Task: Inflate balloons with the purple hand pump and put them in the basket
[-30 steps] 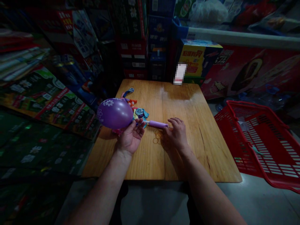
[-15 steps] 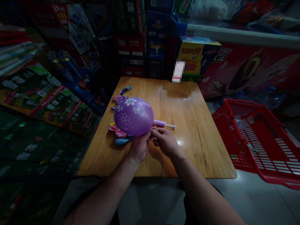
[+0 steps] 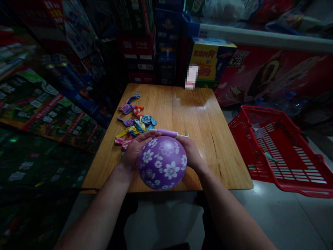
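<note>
Purple balloon point(image 3: 162, 163) btwn L hand point(image 3: 132, 151) & R hand point(image 3: 190, 152), pump point(image 3: 168, 133) beyond; grips mostly hidden, can't tell.

red basket point(image 3: 264, 173) — slotted, yellow-fronted box point(image 3: 208, 59) — printed, stacked red cartons point(image 3: 140, 47)

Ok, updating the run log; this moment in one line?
left hand, right hand: at inflated balloon | pump: beyond it | limp balloons: table's left side

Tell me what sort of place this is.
Probably a small shop or its storeroom: stacked cartons stand behind the wooden table, a red shopping basket sits to its right, and a pink-fronted chest, perhaps a freezer, stands beyond the basket.
</note>
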Motion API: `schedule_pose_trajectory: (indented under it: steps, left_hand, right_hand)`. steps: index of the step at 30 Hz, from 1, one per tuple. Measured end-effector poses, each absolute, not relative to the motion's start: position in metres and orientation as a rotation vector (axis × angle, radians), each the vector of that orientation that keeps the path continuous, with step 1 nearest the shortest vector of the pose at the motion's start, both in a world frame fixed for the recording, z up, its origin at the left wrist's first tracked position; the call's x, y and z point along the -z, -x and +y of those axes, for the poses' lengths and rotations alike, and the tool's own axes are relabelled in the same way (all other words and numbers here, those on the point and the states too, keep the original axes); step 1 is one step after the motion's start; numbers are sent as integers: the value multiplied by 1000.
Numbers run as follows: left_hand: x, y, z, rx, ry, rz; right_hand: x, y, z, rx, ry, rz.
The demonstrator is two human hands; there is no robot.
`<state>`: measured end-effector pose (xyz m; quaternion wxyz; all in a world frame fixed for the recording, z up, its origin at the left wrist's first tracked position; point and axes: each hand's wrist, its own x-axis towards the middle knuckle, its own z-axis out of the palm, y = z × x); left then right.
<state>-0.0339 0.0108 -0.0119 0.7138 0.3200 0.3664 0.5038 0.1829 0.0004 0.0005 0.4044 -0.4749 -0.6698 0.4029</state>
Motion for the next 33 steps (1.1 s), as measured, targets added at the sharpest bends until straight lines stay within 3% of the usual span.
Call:
schedule_pose_trajectory:
  steps: [4,8,15,22,33]
  left_hand:
    - [-15,47,15,-1231,-1008,928]
    - [-51,49,-4,-1207,-1448,1199]
    - [-95,7,-73,-594,-2511,1225]
    - [-82,-9,-66,-483,-2610,1346]
    - [-110,2,-88,-899,-2503,1245]
  right_hand:
    - [6,-189,1,-732,1343,-1873]
    - [12,-185,-1,-660,1368,-1961]
    - [5,-177,-16,-720,1281,-2008]
    - [-17,-175,-41,-1116,1110,-1800]
    - [-101,-190,-70,-1266,1175,-1804]
